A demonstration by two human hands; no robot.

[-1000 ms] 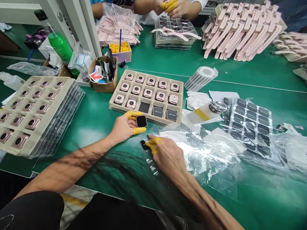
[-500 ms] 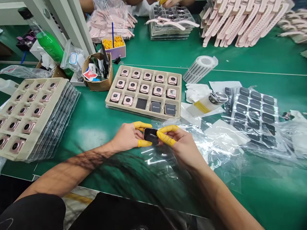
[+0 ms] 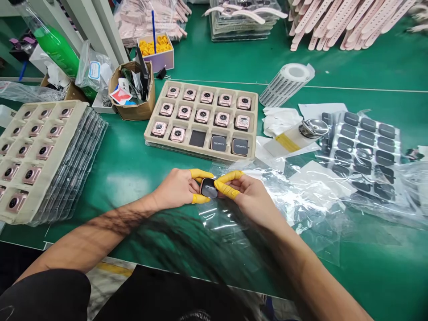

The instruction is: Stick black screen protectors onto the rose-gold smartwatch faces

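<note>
A watch case with a dark printed face (image 3: 209,188) is held between both hands above the green table. My left hand (image 3: 180,187) grips its left side with yellow-covered thumb and finger. The yellow-covered fingers of my right hand (image 3: 245,189) are pinched together at the case's right edge. Just beyond the hands lies a beige tray (image 3: 200,150) of pink watch cases, most showing their round sensors. Two cases in its front row (image 3: 218,143) show dark printed faces, and the compartment left of them holds no case. Clear plastic film (image 3: 227,223) lies under and beside my right hand.
Stacked trays (image 3: 72,178) stand at left. Behind are a cardboard box (image 3: 147,109), a green bottle (image 3: 56,51) and a box of yellow finger covers (image 3: 169,58). At right are a label roll (image 3: 284,87), a metal-topped dispenser (image 3: 294,138) and bagged black pieces (image 3: 364,151).
The view has shifted slightly, so the trays and table items sit a little differently in the picture. The held case has tilted and its face looks lighter. Both hands still hold it.
</note>
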